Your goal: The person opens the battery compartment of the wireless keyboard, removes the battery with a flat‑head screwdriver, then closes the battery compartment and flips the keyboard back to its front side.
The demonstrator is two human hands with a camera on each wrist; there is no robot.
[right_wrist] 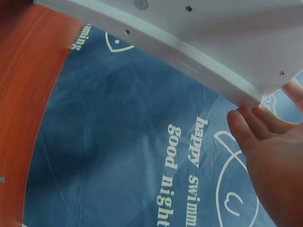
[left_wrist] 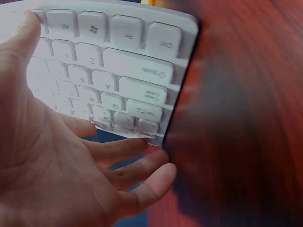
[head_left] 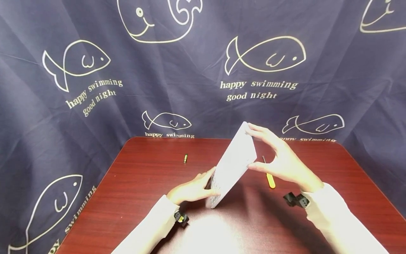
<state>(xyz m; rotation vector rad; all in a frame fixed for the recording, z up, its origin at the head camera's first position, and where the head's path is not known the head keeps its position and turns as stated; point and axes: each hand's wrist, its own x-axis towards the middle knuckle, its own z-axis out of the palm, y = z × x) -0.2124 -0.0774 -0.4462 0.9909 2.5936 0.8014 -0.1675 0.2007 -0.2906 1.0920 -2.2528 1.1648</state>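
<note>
A white keyboard [head_left: 235, 160] is held up on a slant, its lower end near the tabletop and its upper end to the right. My left hand [head_left: 194, 188] grips the lower end, thumb on one face and fingers behind. In the left wrist view its keys [left_wrist: 135, 68] show, with the thumb over the key side. My right hand [head_left: 283, 160] holds the upper end between thumb and fingers. The right wrist view shows the underside [right_wrist: 236, 38] with small screws, and the fingers of my right hand [right_wrist: 279, 151] at its corner.
A screwdriver with a yellow handle [head_left: 271, 181] lies on the red-brown table [head_left: 139, 204], right of the keyboard. A small green cylinder [head_left: 185, 158], like a battery, lies further back on the left. A dark blue curtain [head_left: 203, 88] with fish drawings hangs behind the table.
</note>
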